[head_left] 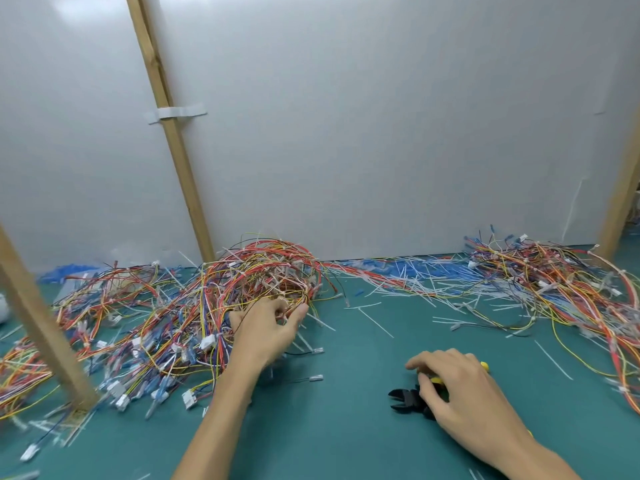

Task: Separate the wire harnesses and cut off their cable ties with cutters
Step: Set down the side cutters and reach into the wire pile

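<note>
A big tangle of red, yellow, blue and orange wire harnesses lies left of centre on the green mat. My left hand reaches into its near edge, fingers curled round a few wires. My right hand lies over the cutters on the mat, fingers curled round the yellow handles; the black jaws point left and stand slightly apart. A second heap of harnesses lies at the far right.
Cut white cable ties litter the mat between the two heaps. A white wall panel closes the back. Wooden posts stand at the left, the back and the far right.
</note>
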Demonstrator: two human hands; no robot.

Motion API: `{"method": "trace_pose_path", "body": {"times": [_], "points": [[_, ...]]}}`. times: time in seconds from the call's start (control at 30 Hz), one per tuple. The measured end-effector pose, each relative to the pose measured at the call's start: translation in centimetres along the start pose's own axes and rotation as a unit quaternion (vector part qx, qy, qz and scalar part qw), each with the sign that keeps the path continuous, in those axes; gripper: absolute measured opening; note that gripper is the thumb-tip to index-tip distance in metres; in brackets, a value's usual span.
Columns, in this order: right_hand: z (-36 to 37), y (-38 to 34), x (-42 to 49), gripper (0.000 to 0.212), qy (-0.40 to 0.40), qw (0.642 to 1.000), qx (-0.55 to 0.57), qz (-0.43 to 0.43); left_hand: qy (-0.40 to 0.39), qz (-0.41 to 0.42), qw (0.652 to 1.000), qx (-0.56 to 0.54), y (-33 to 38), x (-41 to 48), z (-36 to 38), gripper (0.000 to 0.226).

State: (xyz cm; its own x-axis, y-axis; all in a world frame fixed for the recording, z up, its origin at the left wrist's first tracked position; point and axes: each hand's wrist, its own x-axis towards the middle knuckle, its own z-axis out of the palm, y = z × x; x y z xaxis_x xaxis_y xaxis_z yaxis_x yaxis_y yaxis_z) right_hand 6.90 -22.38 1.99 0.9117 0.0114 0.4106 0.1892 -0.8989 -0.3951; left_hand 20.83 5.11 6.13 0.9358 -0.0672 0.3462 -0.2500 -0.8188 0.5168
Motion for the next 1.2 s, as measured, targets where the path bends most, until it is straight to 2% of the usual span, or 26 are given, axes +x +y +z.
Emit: {"method": "trace_pose_path", "body": {"times": [0.03, 0.1, 0.17, 0.23, 0.3, 0.37, 0.4, 0.43, 0.53, 0.6, 0.7, 0.77, 0.9, 1.0, 1.13, 1.2], "points": [[0.0, 0.1, 0.0, 0.015, -0.005, 1.000, -0.006, -0.002, -0.013, 0.007, 1.000, -0.007, 0.2, -0.1, -0.1, 0.038], [0.1, 0.1, 0.1, 0.014, -0.016, 1.000, -0.016, -0.003, 0.004, 0.041, 0.998, -0.045, 0.5, -0.4, -0.3, 0.021], [0.0, 0.1, 0.2, 0.014, -0.019, 1.000, -0.021, -0.001, 0.080, 0.089, 0.989, -0.089, 0.7, -0.3, -0.7, 0.005], [-0.1, 0.1, 0.2, 0.014, -0.019, 1.000, -0.021, 0.000, 0.125, 0.120, 0.978, -0.120, 0.9, -0.1, -1.1, 0.006], [-0.2, -0.1, 0.1, 0.014, -0.022, 0.999, -0.025, 0.000, 0.068, 0.098, 0.991, -0.068, 1.3, -0.5, -0.7, 0.007], [-0.3, -0.3, 0.0, 0.014, -0.024, 0.999, -0.028, 0.003, -0.018, 0.077, 0.995, 0.059, 1.9, -1.4, 0.6, 0.011], [-0.4, -0.4, 0.0, 0.014, -0.024, 0.999, -0.023, 0.007, -0.022, 0.089, 0.993, 0.072, 2.3, -1.8, 1.3, 0.012], [-0.5, -0.5, -0.1, 0.014, -0.023, 1.000, -0.016, 0.010, 0.005, 0.108, 0.993, 0.051, 2.8, -2.2, 1.4, 0.014], [-0.6, -0.7, 0.0, 0.013, -0.014, 1.000, -0.003, 0.014, 0.126, 0.164, 0.978, -0.026, 3.8, -2.3, 0.7, 0.016], [-0.5, -0.8, -0.1, 0.012, 0.009, 1.000, 0.008, 0.016, 0.092, 0.199, 0.975, -0.029, 3.7, -2.6, 0.5, 0.014], [-0.7, -1.2, -0.3, 0.012, 0.082, 0.996, 0.027, 0.000, 0.022, 0.242, 0.969, 0.044, 3.1, -4.4, 1.4, 0.007], [-0.8, -2.3, 0.0, 0.011, 0.100, 0.993, 0.034, -0.046, 0.016, 0.250, 0.966, 0.061, 2.5, -5.0, 1.7, 0.017], [-0.3, -6.4, 2.8, 0.010, 0.067, 0.988, 0.045, -0.130, -0.014, 0.267, 0.961, 0.065, 1.2, -5.1, 0.8, 0.061], [0.7, -9.0, 6.6, 0.018, 0.038, 0.990, 0.037, -0.132, -0.014, 0.270, 0.961, 0.060, 0.3, -4.8, 0.2, 0.079], [2.4, -9.9, 10.5, 0.034, -0.065, 0.994, -0.036, -0.076, -0.015, 0.196, 0.980, 0.009, -1.3, -3.9, -1.3, 0.087], [2.9, -9.4, 11.6, 0.032, -0.107, 0.990, -0.066, -0.065, -0.047, 0.161, 0.985, 0.041, -2.4, -3.3, -1.9, 0.100]]}}
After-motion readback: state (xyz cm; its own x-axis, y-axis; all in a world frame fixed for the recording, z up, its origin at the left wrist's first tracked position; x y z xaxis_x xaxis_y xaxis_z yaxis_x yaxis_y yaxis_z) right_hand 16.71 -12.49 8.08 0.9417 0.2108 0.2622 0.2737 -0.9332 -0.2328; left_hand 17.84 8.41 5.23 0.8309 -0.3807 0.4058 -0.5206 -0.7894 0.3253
